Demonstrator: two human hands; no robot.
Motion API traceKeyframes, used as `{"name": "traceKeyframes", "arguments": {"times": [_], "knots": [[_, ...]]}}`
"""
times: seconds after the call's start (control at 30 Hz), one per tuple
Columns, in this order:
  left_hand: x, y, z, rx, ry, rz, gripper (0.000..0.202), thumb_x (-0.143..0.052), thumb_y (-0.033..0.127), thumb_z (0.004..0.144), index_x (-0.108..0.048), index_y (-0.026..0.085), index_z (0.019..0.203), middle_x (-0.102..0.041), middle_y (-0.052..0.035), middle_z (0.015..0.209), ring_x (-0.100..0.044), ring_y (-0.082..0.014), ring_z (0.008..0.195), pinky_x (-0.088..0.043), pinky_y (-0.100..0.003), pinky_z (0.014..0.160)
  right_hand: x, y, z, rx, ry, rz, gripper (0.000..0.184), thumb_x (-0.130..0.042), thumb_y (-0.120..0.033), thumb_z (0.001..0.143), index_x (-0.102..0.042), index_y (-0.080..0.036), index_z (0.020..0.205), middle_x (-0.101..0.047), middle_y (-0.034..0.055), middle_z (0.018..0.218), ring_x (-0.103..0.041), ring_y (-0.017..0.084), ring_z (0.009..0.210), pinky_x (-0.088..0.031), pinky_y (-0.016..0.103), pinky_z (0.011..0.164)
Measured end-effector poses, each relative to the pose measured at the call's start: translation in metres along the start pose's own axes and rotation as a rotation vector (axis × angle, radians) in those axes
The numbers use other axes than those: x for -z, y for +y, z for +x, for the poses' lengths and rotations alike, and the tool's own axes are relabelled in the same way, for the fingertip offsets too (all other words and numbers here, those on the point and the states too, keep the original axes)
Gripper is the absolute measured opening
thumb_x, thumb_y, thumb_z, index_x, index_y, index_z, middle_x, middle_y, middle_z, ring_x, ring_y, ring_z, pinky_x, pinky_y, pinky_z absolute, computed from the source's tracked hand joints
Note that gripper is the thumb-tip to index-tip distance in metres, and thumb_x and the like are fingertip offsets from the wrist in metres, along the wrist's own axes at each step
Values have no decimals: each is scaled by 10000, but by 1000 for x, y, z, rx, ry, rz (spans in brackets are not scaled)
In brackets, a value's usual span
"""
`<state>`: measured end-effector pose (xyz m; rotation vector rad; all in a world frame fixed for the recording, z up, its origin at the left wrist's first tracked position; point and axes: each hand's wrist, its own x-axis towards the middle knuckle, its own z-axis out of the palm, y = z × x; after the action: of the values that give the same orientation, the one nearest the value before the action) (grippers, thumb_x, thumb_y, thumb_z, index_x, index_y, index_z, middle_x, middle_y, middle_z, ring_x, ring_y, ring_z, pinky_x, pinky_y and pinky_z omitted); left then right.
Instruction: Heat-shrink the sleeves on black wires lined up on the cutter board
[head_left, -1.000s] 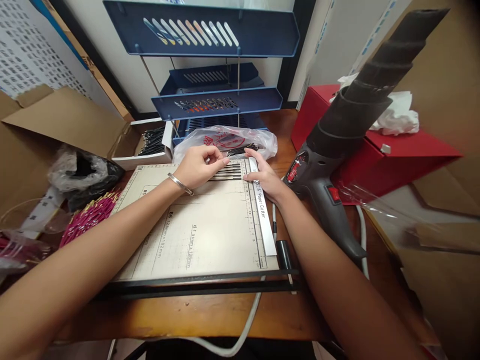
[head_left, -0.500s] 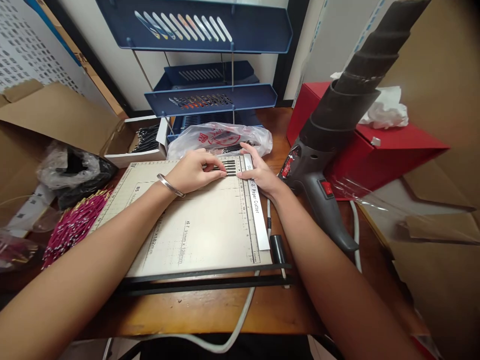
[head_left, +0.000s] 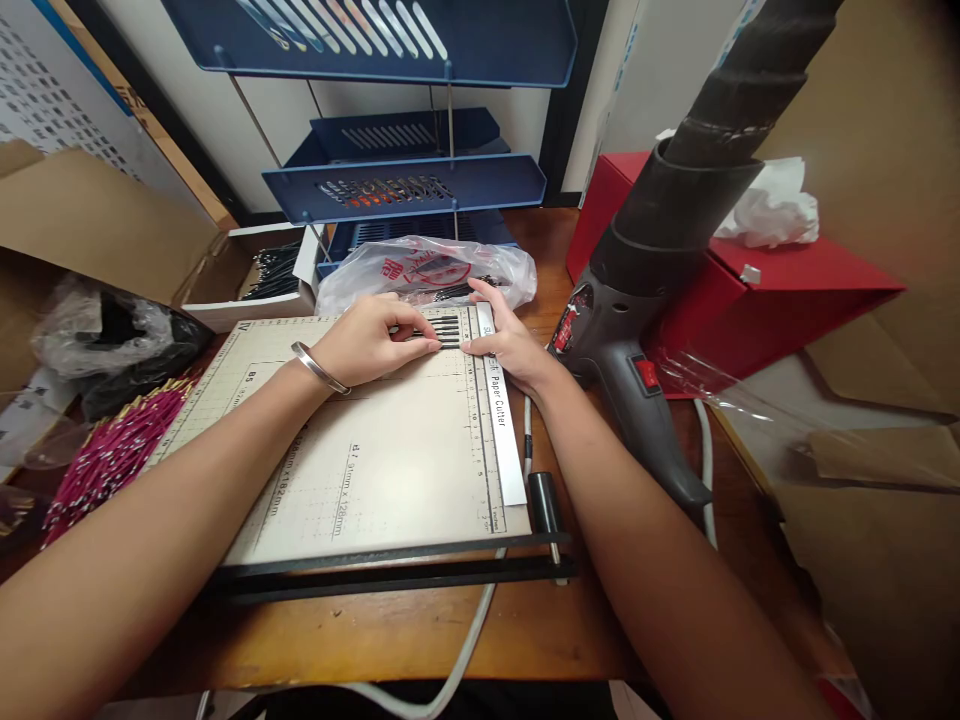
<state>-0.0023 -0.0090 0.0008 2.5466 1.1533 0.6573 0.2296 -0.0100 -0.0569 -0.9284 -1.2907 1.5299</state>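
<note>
A cream paper cutter board [head_left: 405,430] printed with size lines lies before me. Near its far edge several thin black cords [head_left: 448,328] are laid side by side, their ends pointing right. My left hand [head_left: 364,340], a silver bangle at its wrist, is closed in a pinch around these cords. My right hand [head_left: 517,350] straddles the white labelled strip [head_left: 501,430] on the board's right side. Its thumb reaches to the cord ends while the fingers stretch away past the edge. The cutter's black handle [head_left: 546,503] lies at the near right corner.
A grey heat gun [head_left: 637,380] stands at the right before a red box [head_left: 810,290]. Behind the board are a plastic bag [head_left: 375,275] and blue shelves [head_left: 412,185]. A white box [head_left: 304,265] of black cords and magenta cords [head_left: 112,450] lie left.
The whole view has shifted slightly, so things appear a little further left. Both hands keep the same places on the board and the pinch on the cords looks much the same.
</note>
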Motion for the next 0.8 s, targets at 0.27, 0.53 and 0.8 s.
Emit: {"name": "traceKeyframes", "arguments": {"times": [0.27,0.53,0.8], "knots": [[1,1,0,-13,-17,13,231,-735,417,931,-859,228,879,-717,-18,699,-590,-175,702,-497,-325,772,0,2,2,-4,3,-4,1114,-795,-184,584,-424,-380,1616,-401,68,1633,-621,267,1160,-598,464,1038],[0,1,1,-19,-28,-16,235,-730,411,923,-860,219,883,-732,-18,710,-571,-153,656,-471,-294,702,1,3,2,2,3,-19,1098,-800,-211,573,-434,-368,1596,-387,74,1631,-624,263,1131,-600,461,1015],[0,2,1,-1,-46,0,239,-722,408,943,-865,217,916,-765,-29,762,-612,-169,710,-489,-305,749,4,7,4,35,-14,-37,1093,-812,-230,581,-436,-380,1596,-424,66,1588,-612,283,1192,-588,478,1062]]}}
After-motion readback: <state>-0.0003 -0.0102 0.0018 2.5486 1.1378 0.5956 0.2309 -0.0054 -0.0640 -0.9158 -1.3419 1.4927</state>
